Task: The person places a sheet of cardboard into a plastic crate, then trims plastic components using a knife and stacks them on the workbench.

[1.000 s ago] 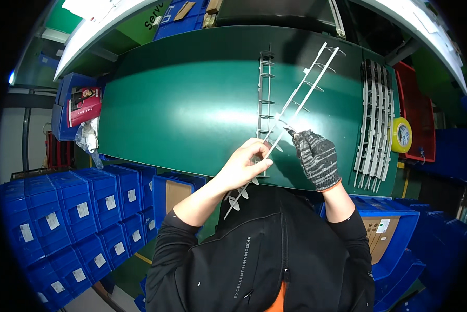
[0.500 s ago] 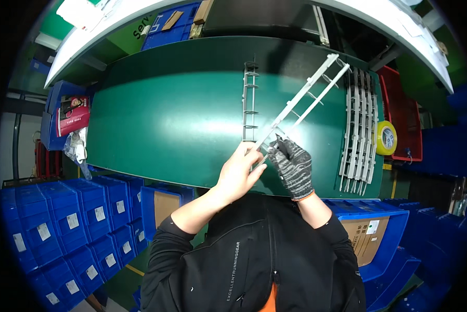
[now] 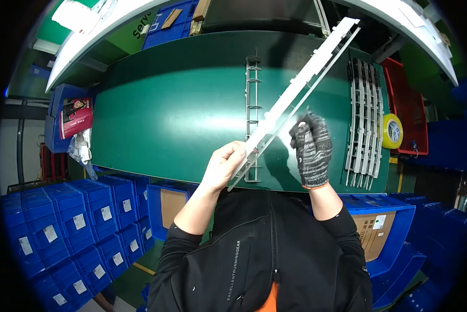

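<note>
My bare left hand [image 3: 222, 165] grips the near end of a long pale-grey rail frame [image 3: 295, 92], thumb on top. Raised over the table, the frame slants up to the far right; its broad flat side now shows, with a thinner rail alongside. My right hand [image 3: 312, 151], in a dark grey knitted glove, is curled just right of the frame and apart from it. Its fingertips are blurred, and anything in them is hidden. A similar ladder-like frame [image 3: 247, 93] with dark wire loops lies lengthwise on the green table [image 3: 166, 119], partly under the held one.
Several like frames [image 3: 366, 119] lie side by side at the table's right. Beyond them are a yellow tape roll [image 3: 392, 131] and a red bin [image 3: 407, 104]. A pink packet [image 3: 76, 118] sits at the left end. Blue crates [image 3: 83, 208] stand stacked at lower left.
The held frame has risen and turned, its broad side now facing up. My right hand has let go of it and moved right and slightly away from me.
</note>
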Motion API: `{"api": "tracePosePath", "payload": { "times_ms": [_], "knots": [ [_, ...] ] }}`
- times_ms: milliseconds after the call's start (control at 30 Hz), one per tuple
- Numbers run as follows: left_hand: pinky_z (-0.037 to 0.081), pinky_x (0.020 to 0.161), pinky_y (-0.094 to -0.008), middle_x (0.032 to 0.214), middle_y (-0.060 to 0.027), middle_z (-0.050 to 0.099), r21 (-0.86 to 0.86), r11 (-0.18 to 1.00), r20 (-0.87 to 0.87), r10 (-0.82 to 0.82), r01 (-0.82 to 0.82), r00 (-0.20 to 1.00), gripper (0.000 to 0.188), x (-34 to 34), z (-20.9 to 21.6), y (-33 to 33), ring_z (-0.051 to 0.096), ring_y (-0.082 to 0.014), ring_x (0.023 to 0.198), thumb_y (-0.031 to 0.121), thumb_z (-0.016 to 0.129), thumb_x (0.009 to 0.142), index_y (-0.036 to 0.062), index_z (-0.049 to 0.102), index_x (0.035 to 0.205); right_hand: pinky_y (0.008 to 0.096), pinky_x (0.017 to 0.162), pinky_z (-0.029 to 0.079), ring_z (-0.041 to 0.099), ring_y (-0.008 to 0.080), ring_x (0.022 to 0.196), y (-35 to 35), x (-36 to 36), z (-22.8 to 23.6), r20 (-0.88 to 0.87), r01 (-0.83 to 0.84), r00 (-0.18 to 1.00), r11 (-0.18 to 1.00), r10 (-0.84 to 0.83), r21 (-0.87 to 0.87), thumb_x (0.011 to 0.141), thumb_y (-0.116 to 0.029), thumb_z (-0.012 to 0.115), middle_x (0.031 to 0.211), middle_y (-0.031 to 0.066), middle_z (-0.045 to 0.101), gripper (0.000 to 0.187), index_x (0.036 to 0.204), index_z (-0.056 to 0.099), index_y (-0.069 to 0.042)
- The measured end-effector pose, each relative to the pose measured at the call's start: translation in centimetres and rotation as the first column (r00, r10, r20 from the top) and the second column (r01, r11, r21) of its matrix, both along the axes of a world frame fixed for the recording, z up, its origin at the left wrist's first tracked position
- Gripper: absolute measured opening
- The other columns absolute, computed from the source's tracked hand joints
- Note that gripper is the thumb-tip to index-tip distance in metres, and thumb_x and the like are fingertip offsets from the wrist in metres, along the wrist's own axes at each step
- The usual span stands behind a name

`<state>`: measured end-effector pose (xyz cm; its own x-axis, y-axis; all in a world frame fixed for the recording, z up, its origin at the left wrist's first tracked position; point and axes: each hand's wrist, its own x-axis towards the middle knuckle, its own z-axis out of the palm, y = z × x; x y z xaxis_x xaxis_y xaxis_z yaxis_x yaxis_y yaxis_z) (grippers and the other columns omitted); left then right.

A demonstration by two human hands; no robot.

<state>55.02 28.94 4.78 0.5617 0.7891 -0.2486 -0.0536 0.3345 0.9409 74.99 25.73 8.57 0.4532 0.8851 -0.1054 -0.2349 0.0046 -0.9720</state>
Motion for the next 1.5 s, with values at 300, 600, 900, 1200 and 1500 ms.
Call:
{"api": "tracePosePath", "payload": {
  "times_ms": [300, 600, 900, 1200, 1500],
  "knots": [
    [0.040, 0.068, -0.0197, 0.086, -0.0016, 0.057, -0.009, 0.978, 0.110, 0.209, -0.209, 0.972, 0.018, 1.5, 0.1, -0.3, 0.049, -0.0057, 0.072, 0.018, 0.052, 0.089, 0.0012, 0.057, 0.084, 0.0383, 0.054, 0.043, 0.055, 0.0287, 0.062, -1.5, -1.9, -2.3, 0.892, -0.360, 0.425, 0.933, 0.151, 0.014, 0.081, -0.008, 0.053, 0.070, 0.0134, 0.057, 0.011, 0.084, 0.061, -0.002],
    [0.040, 0.072, -0.0258, 0.083, -0.0034, 0.056, -0.013, 0.958, 0.074, 0.286, -0.286, 0.955, 0.012, 2.3, -0.5, -0.5, 0.050, -0.0110, 0.080, 0.011, 0.053, 0.087, 0.0016, 0.056, 0.080, 0.0375, 0.049, 0.041, 0.053, 0.0263, 0.053, -2.0, -2.0, -2.3, 0.783, -0.305, 0.571, 0.949, 0.248, -0.078, 0.085, -0.015, 0.051, 0.060, 0.0106, 0.054, 0.017, 0.077, 0.059, -0.002],
    [0.041, 0.068, -0.0236, 0.081, -0.0060, 0.057, 0.511, 0.852, -0.268, 0.279, -0.109, 0.922, 0.011, 1.6, -1.8, -0.2, 0.052, -0.0111, 0.074, 0.010, 0.057, 0.083, 0.0006, 0.056, 0.076, 0.0192, 0.031, 0.026, 0.041, 0.0059, 0.037, -2.3, 1.4, -2.1, -0.384, -0.355, 0.882, 0.922, 0.274, -0.156, 0.088, -0.030, 0.051, 0.057, 0.0020, 0.052, 0.029, 0.078, 0.058, -0.004],
    [0.044, 0.066, -0.0229, 0.080, -0.0063, 0.058, -0.409, 0.912, 0.111, 0.003, 0.043, 0.994, 0.029, 1.7, -1.2, -0.5, 0.055, -0.0127, 0.071, 0.030, 0.054, 0.085, 0.0014, 0.056, 0.082, 0.0182, 0.034, 0.025, 0.037, 0.0047, 0.038, -0.5, 0.3, -2.3, -0.374, -0.157, 0.924, 0.973, 0.084, -0.167, 0.082, -0.014, 0.059, 0.052, -0.0025, 0.045, 0.009, 0.082, 0.055, -0.006],
    [0.048, 0.060, -0.0223, 0.085, -0.0113, 0.060, -0.004, 0.998, -0.201, -0.055, 0.055, 0.978, 0.040, 2.1, 3.1, -0.9, 0.058, -0.0114, 0.065, 0.017, 0.046, 0.090, 0.0012, 0.039, 0.125, 0.0202, 0.039, 0.033, 0.043, 0.0047, 0.044, 2.5, 0.2, 0.3, -0.236, -0.340, 0.925, 0.926, 0.298, -0.163, 0.086, -0.019, 0.056, 0.058, -0.0007, 0.051, 0.015, 0.085, 0.057, -0.004]
  ]
}}
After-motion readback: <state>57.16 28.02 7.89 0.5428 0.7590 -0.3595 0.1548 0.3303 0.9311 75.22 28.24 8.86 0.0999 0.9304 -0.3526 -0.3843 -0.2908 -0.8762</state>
